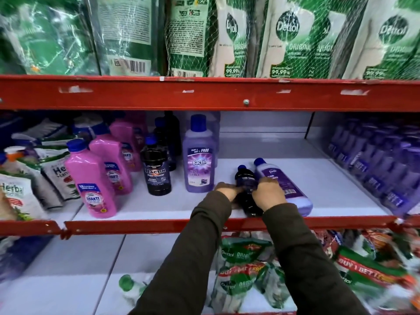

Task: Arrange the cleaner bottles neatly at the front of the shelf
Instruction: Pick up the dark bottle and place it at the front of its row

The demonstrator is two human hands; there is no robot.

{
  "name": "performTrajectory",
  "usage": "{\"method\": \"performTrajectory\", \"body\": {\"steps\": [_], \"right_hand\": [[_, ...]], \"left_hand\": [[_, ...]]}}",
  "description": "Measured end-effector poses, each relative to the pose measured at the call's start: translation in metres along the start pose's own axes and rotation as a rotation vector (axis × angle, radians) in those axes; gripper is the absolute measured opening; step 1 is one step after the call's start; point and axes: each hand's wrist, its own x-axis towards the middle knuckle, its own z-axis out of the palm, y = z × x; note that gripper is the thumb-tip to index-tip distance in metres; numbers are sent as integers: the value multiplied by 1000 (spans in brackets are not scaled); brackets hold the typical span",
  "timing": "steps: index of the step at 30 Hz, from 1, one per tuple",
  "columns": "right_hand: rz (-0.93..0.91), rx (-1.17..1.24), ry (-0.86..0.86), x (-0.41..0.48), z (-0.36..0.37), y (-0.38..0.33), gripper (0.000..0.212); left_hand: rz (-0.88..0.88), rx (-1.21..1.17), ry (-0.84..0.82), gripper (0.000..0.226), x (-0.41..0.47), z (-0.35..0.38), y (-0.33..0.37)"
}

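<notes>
A small black cleaner bottle and a larger purple cleaner bottle lean side by side near the front of the white middle shelf. My left hand grips the black bottle from its left. My right hand lies across both, fingers over the purple bottle's label. To their left an upright purple Bactin bottle and a black Bactin bottle stand. Pink Shakti bottles stand in a row further left.
A red shelf lip runs along the front edge. Rows of purple bottles fill the right side. Herbal pouches lie at the left. Dettol refill pouches stand above, and more Dettol packs lie on the shelf below.
</notes>
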Motion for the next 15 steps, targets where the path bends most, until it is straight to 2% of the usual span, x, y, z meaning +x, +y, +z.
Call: {"method": "performTrajectory", "body": {"steps": [2, 6, 7, 9, 10, 13, 15], "right_hand": [[42, 93, -19, 2, -4, 1, 41], [116, 299, -87, 10, -11, 12, 41], [118, 369, -88, 12, -12, 17, 36], [125, 553, -91, 14, -12, 25, 13], [114, 664, -95, 12, -13, 29, 9], [68, 924, -138, -6, -24, 30, 29], [1, 980, -149, -15, -28, 28, 31]], "left_hand": [[-23, -107, -26, 67, 11, 1, -8], [-12, -242, -55, 19, -57, -4, 21], [14, -272, -49, 18, -67, -4, 26], [106, -274, -52, 36, -78, -6, 32], [169, -243, -48, 44, -82, -8, 34], [328, -160, -31, 49, -98, -18, 39], [427, -128, -36, 49, -109, -26, 40]]}}
